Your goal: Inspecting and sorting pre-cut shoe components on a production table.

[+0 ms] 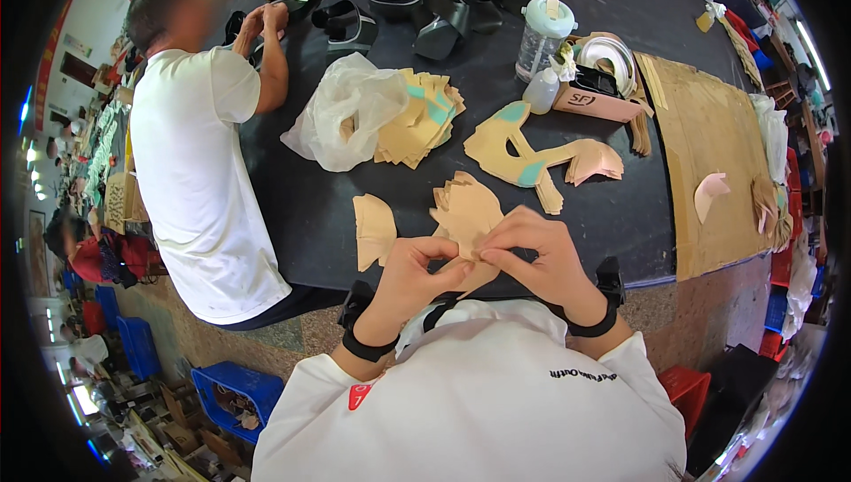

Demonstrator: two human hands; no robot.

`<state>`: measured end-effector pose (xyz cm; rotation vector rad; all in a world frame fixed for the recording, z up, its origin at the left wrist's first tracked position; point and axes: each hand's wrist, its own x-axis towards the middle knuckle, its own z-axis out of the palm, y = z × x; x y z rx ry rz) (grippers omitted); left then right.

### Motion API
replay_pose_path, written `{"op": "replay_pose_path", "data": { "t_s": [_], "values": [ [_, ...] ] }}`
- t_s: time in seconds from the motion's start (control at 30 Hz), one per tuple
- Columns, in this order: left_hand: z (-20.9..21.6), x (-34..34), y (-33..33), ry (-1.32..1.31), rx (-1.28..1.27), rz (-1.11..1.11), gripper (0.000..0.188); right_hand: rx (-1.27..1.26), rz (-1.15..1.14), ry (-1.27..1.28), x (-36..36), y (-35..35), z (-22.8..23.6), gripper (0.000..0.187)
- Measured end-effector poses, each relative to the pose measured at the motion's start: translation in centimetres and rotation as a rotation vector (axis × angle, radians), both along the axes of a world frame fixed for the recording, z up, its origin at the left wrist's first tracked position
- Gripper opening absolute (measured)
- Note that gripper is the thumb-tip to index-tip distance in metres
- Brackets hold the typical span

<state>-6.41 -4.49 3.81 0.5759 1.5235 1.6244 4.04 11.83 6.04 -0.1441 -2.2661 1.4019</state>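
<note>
In front of my body, my left hand and my right hand meet with their fingertips pinched together. Between them is a tan cut piece of thin sheet material, its shape partly covered by my fingers. Just beyond my hands lies a loose pile of similar tan pieces. A smaller stack of curved tan pieces sits to the left of that pile. Farther right, curved tan pieces with teal patches rest beside a fanned pinkish stack.
A white plastic bag leans on a larger tan stack. Beyond are a clear pitcher, a squeeze bottle and a pink box. A cardboard sheet covers the right side. A co-worker stands at left, near black shoe parts.
</note>
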Motion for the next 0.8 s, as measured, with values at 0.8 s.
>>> {"op": "replay_pose_path", "data": {
  "t_s": [0.8],
  "values": [
    [0.86,-0.77,0.27,-0.012,-0.038,-0.122,0.010,-0.188,0.214,-0.208,0.04,0.98,0.98,0.010]
  ]
}}
